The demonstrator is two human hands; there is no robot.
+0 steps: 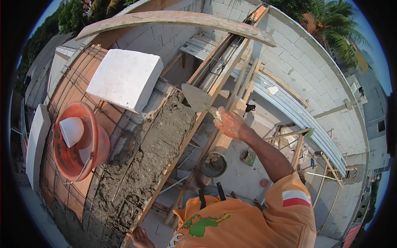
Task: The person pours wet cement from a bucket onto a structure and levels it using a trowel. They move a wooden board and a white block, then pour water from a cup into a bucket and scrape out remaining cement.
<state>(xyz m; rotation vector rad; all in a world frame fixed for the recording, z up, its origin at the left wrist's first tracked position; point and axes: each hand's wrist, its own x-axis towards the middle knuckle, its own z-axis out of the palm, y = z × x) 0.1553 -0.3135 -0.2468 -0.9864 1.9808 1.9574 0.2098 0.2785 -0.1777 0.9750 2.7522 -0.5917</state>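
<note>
Where the head view looks down on the work, the right hand point(230, 122) has its fingers wrapped round the handle of a trowel point(196, 98), arm stretched forward. Trowel's blade lies flat-side up, tip toward upper left, over the far end of a strip of wet grey mortar point(163, 136); contact between blade and mortar cannot be told. Left hand point(140, 238) at the lower edge, partly cut off, fingertips at the near end of the long timber board point(165, 175) that edges the mortar; fingers extended, grip or pressure on the board cannot be told. Mortar surface rough and lumpy, thin steel bars showing through toward the near end. Left of the strip: bars laid in a grid over a brown panel point(76, 198), a large white block point(124, 76) resting on them, an orange bucket point(101, 144) nearer the person with a white cup point(72, 131) tilted inside. Second pale block point(36, 144) further left. Below, right of the board, a dark bucket point(225, 167) with grey mix inside. Beyond: corrugated metal sheets point(285, 103), loose timbers, grey block wall point(297, 53). Orange shirt point(248, 219) fills the lower middle.
</note>
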